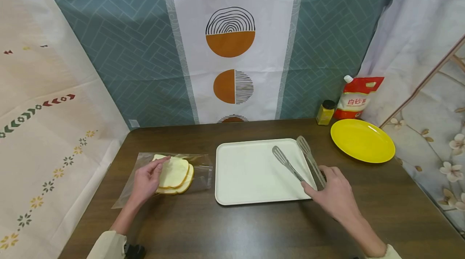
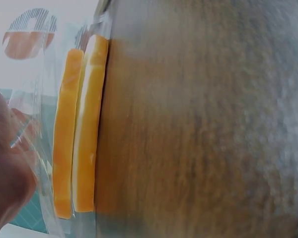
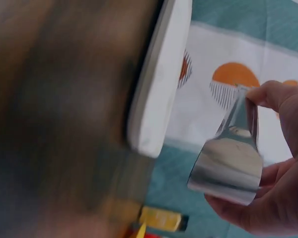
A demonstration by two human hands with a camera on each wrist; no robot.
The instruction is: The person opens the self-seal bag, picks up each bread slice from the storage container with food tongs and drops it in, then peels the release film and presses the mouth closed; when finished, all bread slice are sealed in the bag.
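Observation:
On the left of the table, my left hand point(image 1: 147, 179) pinches a clear plastic bag point(image 1: 201, 170) that holds pale bread slices point(image 1: 175, 172) with yellow-orange edges. The left wrist view shows the edges of two bread slices point(image 2: 64, 134) through the film, beside the hand point(image 2: 7, 163); its fingertips are partly hidden. My right hand point(image 1: 336, 192) grips metal tongs point(image 1: 288, 166) with slotted heads, spread apart over the right side of a white tray point(image 1: 250, 174). In the right wrist view, thumb and fingers hold the wide bent end of the tongs point(image 3: 228, 163).
A yellow oval plate point(image 1: 363, 141) lies at the right. Behind it, by the wall cloth point(image 1: 319, 49), stand a small yellow jar point(image 1: 325, 113) with a black lid and a red and white pouch point(image 1: 356, 97) with a white cap. Brown table point(image 1: 218, 230) surface extends in front of the tray.

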